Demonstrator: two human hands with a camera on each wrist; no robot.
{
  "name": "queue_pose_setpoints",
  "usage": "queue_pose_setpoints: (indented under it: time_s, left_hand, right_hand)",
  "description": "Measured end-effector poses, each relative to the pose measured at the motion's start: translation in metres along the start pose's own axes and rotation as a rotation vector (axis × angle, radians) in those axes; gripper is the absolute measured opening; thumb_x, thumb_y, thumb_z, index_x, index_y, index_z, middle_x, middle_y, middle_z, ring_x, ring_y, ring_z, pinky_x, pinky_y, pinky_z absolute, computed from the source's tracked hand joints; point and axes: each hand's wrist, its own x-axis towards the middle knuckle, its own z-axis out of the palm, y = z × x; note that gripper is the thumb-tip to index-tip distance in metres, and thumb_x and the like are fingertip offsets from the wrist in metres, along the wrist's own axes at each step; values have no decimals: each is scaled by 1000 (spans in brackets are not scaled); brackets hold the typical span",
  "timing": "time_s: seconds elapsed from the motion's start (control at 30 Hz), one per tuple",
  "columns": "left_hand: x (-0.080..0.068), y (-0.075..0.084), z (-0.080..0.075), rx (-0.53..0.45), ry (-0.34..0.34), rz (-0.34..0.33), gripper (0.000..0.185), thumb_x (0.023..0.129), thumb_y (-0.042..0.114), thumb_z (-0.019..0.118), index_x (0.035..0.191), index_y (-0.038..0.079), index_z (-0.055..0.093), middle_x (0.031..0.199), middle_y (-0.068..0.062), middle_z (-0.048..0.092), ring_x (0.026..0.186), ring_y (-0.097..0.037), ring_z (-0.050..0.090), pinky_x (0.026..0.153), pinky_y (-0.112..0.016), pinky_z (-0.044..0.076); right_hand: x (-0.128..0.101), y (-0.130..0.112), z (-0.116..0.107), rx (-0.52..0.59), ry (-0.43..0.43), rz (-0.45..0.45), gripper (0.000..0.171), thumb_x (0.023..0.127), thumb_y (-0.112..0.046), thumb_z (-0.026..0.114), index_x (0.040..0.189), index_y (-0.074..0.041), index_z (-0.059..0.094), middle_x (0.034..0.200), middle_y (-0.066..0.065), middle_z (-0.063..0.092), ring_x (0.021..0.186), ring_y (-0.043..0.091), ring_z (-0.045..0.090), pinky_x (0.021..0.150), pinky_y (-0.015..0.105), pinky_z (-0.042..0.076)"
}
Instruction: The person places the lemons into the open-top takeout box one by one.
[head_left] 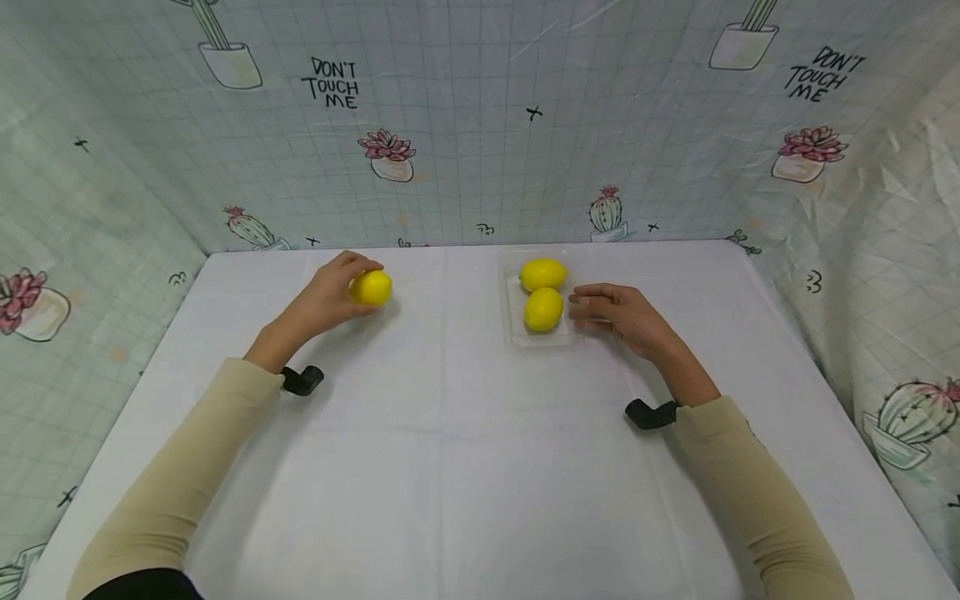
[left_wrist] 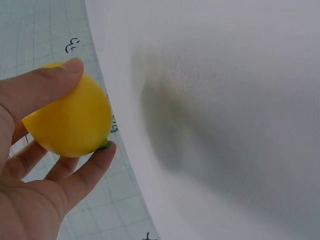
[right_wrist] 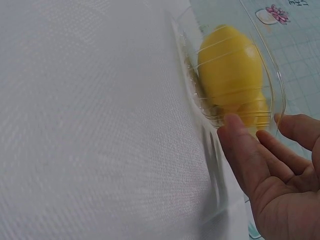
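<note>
My left hand (head_left: 351,285) grips a yellow lemon (head_left: 372,287) just above the white table at the back left. In the left wrist view the thumb and fingers (left_wrist: 95,160) curl round that lemon (left_wrist: 75,120). A clear plastic tray (head_left: 514,332) sits at the back centre with two more lemons in it, one farther (head_left: 543,274) and one nearer (head_left: 543,309). My right hand (head_left: 583,305) is at the tray's right edge. In the right wrist view its thumb (right_wrist: 240,150) lies against the tray's rim (right_wrist: 280,90), with the fingers on the other side.
The white table (head_left: 480,467) is walled on three sides by a cactus-print cloth (head_left: 480,125). A black wrist mount sits at each sleeve cuff, one on the left (head_left: 302,380) and one on the right (head_left: 649,413). The table's edges run close to the cloth.
</note>
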Motion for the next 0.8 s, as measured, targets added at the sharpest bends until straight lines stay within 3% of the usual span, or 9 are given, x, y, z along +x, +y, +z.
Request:
queue_pose_setpoints:
  time_s: [0.27,0.6,0.8]
  left_hand:
    - [2,11,4,-35,29,5,65,83,4,84,139,0,52,142,-21,52,130,-41,48,114,-57,38]
    - [-1,26,15,-35,57,127,67,78,7,88,138,2,59,136,-17,61,119,-35,58,101,-51,52]
    - [-1,37,23,-56,103,208,66,75,8,90,135,4,62,134,-14,63,120,-32,60,101,-47,54]
  right_hand:
    - [-1,0,-1,0,-11,4,51,108,-19,52,151,5,39,156,20,43,137,37,51,103,34,51]
    - [0,0,-1,-9,-2,0,49,108,-18,51,150,5,41,155,20,43,136,37,52,102,33,52]
    - [1,0,-2,0,-11,-2,50,109,-17,50,151,6,39,155,21,42,137,38,50,102,35,52]
